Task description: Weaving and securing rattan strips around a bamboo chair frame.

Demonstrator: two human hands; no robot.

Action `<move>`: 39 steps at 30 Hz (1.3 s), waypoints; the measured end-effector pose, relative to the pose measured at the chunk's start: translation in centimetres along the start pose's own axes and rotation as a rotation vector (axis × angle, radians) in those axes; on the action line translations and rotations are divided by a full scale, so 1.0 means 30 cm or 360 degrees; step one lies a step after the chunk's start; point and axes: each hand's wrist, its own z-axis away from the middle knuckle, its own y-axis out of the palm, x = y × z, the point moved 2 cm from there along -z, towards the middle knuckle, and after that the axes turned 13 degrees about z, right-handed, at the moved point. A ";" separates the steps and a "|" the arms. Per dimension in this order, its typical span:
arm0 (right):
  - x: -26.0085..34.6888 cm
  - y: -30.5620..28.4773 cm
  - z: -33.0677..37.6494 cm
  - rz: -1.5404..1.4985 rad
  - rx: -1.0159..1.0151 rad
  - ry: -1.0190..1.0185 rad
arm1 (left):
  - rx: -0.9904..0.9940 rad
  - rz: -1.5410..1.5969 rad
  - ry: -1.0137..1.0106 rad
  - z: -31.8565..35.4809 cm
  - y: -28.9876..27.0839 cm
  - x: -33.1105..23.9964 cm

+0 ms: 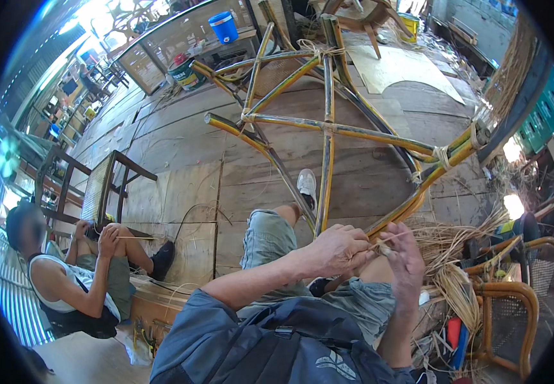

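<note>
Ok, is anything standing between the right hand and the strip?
Nothing visible does. The strip already lies against the right hand, with the left hand close at its other end. The loose fibres sit farther right and the frame beyond the hands, neither coming between.

Ahead of the left hand (344, 246), the pole frame (329, 128) bars the way, though its wide gaps would let a hand pass; right of the right hand (406, 256), fibre strands (453, 249) and a cane chair (514, 289) crowd in; leftward, room opens over the left leg (268, 238).
</note>
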 end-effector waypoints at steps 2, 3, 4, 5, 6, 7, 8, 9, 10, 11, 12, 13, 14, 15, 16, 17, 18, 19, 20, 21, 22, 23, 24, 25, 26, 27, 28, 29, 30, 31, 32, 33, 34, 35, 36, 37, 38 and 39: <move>0.012 0.071 -0.021 -0.0020 -0.0121 -0.0100 | -0.0007 -0.0085 -0.0087 -0.007 -0.015 0.019; -0.002 0.066 -0.032 -0.0016 -0.0122 -0.0094 | -0.0005 -0.0079 -0.0089 -0.020 -0.008 0.031; -0.023 0.059 -0.043 -0.0034 -0.0107 -0.0115 | 0.0017 -0.0110 -0.0042 -0.034 0.003 0.049; -0.037 0.047 -0.056 -0.0049 -0.0094 -0.0135 | 0.0039 -0.0140 0.0005 -0.049 0.007 0.062; -0.035 0.012 -0.073 0.0022 -0.0249 -0.0074 | 0.0059 -0.0125 0.0006 -0.068 -0.010 0.075; -0.020 -0.051 -0.095 0.0103 -0.0404 -0.0013 | 0.0050 -0.0140 0.0064 -0.099 -0.042 0.091; 0.006 -0.139 -0.117 0.0476 -0.0743 -0.0052 | 0.0038 -0.0161 0.0116 -0.128 -0.085 0.112; 0.039 -0.255 -0.134 0.0617 -0.1092 -0.0138 | -0.0180 -0.0065 0.0075 -0.162 -0.143 0.176; 0.163 -0.342 -0.135 0.0928 -0.1546 -0.0019 | -0.0556 -0.0048 -0.0003 -0.194 -0.196 0.237; 0.238 -0.504 -0.110 0.1480 -0.1663 -0.0433 | -0.0972 0.0023 -0.0151 -0.225 -0.229 0.361; 0.273 -0.629 -0.097 0.1730 -0.1872 -0.0874 | -0.1403 0.0065 -0.0314 -0.233 -0.269 0.500; 0.353 -0.646 -0.104 0.1373 -0.1793 -0.1112 | -0.1506 0.0368 -0.0537 -0.247 -0.298 0.616; 0.412 -0.654 -0.111 0.1027 -0.1702 -0.1332 | -0.1592 0.0690 -0.0757 -0.260 -0.319 0.696; 0.418 -0.654 -0.134 0.1048 -0.1708 -0.1335 | -0.1578 0.0708 -0.0754 -0.288 -0.341 0.726; 0.417 -0.653 -0.184 0.1098 -0.1596 -0.1142 | -0.1444 0.1419 -0.0785 -0.310 -0.346 0.757; 0.416 -0.652 -0.249 0.1138 -0.1483 -0.0949 | -0.1256 0.2119 -0.0798 -0.335 -0.339 0.779; 0.406 -0.637 -0.332 0.1155 -0.1349 -0.0754 | -0.1279 0.2361 -0.0620 -0.339 -0.342 0.805; 0.401 -0.632 -0.404 0.1185 -0.1222 -0.0560 | -0.1275 0.2372 -0.0630 -0.353 -0.335 0.809; 0.370 -0.591 -0.477 0.1242 -0.1135 -0.0570 | -0.1320 0.2485 -0.0655 -0.366 -0.330 0.805; 0.296 -0.522 -0.576 0.1250 -0.1018 -0.0585 | -0.1416 0.2560 -0.0676 -0.342 -0.352 0.817; 0.275 -0.492 -0.639 0.1393 -0.0976 -0.0616 | -0.1415 0.2567 -0.0674 -0.355 -0.346 0.825; 0.259 -0.471 -0.691 0.1536 -0.0932 -0.0645 | -0.1462 0.2367 -0.0767 -0.371 -0.331 0.837; 0.240 -0.466 -0.738 0.1541 -0.0929 -0.0642 | -0.1504 0.2163 -0.0858 -0.380 -0.318 0.847; 0.219 -0.472 -0.777 0.1729 -0.0943 -0.0635 | -0.1500 0.2168 -0.0868 -0.387 -0.307 0.839; 0.202 -0.481 -0.802 0.1917 -0.0953 -0.0627 | -0.1506 0.2117 -0.0848 -0.393 -0.299 0.830; 0.187 -0.490 -0.822 0.1913 -0.0938 -0.0621 | -0.1526 0.2059 -0.0832 -0.390 -0.298 0.815; 0.176 -0.500 -0.837 0.1825 -0.0959 -0.0609 | -0.1625 0.2051 -0.0727 -0.397 -0.296 0.798; 0.164 -0.507 -0.848 0.1737 -0.0981 -0.0596 | -0.1635 0.2048 -0.0740 -0.402 -0.289 0.796; 0.160 -0.499 -0.849 0.1776 -0.1035 -0.0661 | -0.1686 0.2014 -0.0744 -0.403 -0.290 0.798; 0.156 -0.491 -0.852 0.1772 -0.1026 -0.0653 | -0.1736 0.1980 -0.0747 -0.401 -0.292 0.800; 0.156 -0.482 -0.852 0.1736 -0.1056 -0.0683 | -0.1742 0.1998 -0.0734 -0.399 -0.294 0.801; 0.157 -0.476 -0.853 0.1702 -0.1090 -0.0714 | -0.1744 0.1997 -0.0741 -0.398 -0.294 0.805; 0.156 -0.471 -0.855 0.1701 -0.1087 -0.0711 | -0.1763 0.1966 -0.0745 -0.396 -0.295 0.807; 0.155 -0.467 -0.856 0.1698 -0.1102 -0.0700 | -0.1781 0.1935 -0.0748 -0.394 -0.296 0.807; 0.157 -0.466 -0.859 0.1694 -0.1119 -0.0693 | -0.1782 0.1934 -0.0747 -0.396 -0.296 0.804; 0.156 -0.463 -0.859 0.1692 -0.1120 -0.0695 | -0.1793 0.1927 -0.0781 -0.398 -0.295 0.800; 0.152 -0.459 -0.856 0.1709 -0.1143 -0.0702 | -0.1805 0.1919 -0.0814 -0.398 -0.295 0.796; 0.148 -0.460 -0.850 0.1733 -0.1171 -0.0707 | -0.1798 0.1923 -0.0811 -0.401 -0.294 0.785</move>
